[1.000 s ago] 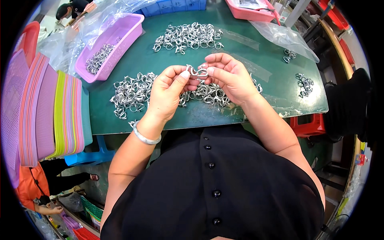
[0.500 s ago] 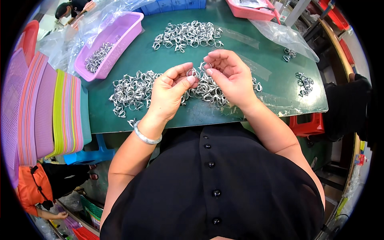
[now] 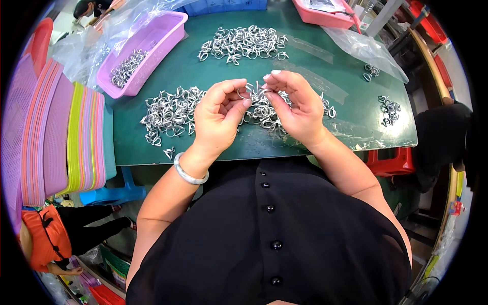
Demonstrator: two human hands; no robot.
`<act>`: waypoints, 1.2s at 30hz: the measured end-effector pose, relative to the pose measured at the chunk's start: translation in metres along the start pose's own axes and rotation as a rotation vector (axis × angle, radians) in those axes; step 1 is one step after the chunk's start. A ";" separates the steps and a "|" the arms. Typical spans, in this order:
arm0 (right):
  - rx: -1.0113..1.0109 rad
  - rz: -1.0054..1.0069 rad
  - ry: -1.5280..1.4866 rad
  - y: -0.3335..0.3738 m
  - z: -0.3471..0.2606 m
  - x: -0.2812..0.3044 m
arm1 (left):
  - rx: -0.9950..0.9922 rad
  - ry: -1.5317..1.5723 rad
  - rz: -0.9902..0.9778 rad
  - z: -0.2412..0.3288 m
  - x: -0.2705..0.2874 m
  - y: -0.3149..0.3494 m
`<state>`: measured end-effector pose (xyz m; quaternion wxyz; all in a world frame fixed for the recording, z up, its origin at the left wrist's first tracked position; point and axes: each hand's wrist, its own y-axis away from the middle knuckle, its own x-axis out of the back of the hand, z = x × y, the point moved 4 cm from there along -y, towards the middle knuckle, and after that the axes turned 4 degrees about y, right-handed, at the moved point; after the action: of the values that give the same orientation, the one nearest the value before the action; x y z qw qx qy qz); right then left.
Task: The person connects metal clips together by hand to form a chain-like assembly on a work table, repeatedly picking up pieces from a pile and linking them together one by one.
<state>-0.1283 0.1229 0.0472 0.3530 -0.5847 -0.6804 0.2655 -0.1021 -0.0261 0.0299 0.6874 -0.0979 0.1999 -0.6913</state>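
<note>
Both hands are raised over a near heap of silver metal rings point(image 3: 173, 113) on a green table. My left hand point(image 3: 215, 121), with a pale bangle point(image 3: 189, 172) on its wrist, pinches a silver ring point(image 3: 243, 93) between thumb and fingers. Facing it, my right hand point(image 3: 301, 113) grips another silver ring point(image 3: 266, 92) at its fingertips. Only a small gap lies between the two hands. Fingers cover part of each ring, and the heap behind them blurs their outlines. A second heap of rings point(image 3: 243, 42) lies farther back.
A purple basket point(image 3: 161, 51) with rings stands at back left, near stacked colored baskets point(image 3: 43, 137). Small dark ring piles point(image 3: 390, 112) lie at right by a plastic bag point(image 3: 363, 48). A pink tray point(image 3: 320, 18) and blue crate point(image 3: 223, 5) stand behind. Another person point(image 3: 48, 236) is at lower left.
My right hand has come down slightly, its ring now lower and nearer level with the left one. My left hand stays in almost the same place. The whole view has shifted a little.
</note>
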 end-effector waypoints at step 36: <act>-0.592 -0.505 0.455 -0.048 0.131 0.046 | 0.144 -1.251 -0.160 -0.078 0.041 -0.119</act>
<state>-0.2642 0.1663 0.0124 0.3648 -0.5197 -0.7535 -0.1704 -0.2440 -0.0582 0.0031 0.6252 -0.4516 -0.2946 -0.5643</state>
